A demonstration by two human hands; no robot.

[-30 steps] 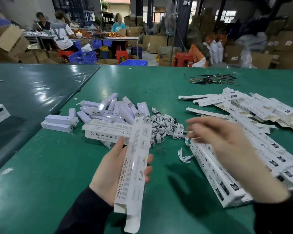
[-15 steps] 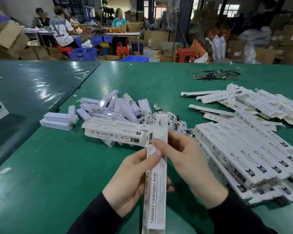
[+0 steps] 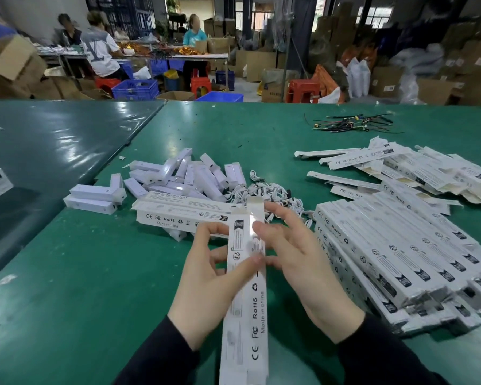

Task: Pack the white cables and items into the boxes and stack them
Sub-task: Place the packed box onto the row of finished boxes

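1. Both forearms, in dark sleeves, reach in from the bottom edge and meet over the green worktop [image 3: 67, 273], with a long white box [image 3: 246, 287] held between them.
2. The left hand [image 3: 203, 287] is on the box's left side; its thumb lies across the printed face, and its fingers [image 3: 206, 230] curl round the left edge and behind, clamped on the box.
3. The right hand [image 3: 303, 268] is on the box's right side. One fingertip presses on the face near the far end and the thumb touches the right edge lower down, pinching the box; the other fingers are spread apart and nearly straight.
4. The box runs lengthwise away from the person, its far end flap open. Whether anything is inside, I cannot tell.
5. Just beyond the hands lies a closed box [image 3: 184, 215] set crosswise.
6. Behind that is a loose heap of small white items [image 3: 184, 176], with a tangle of white cables [image 3: 264, 193] beside it on the right.
7. To the right, a stack of boxes [image 3: 395, 259] lies in neat rows; past it, flat unfolded boxes [image 3: 400, 165] lie scattered.
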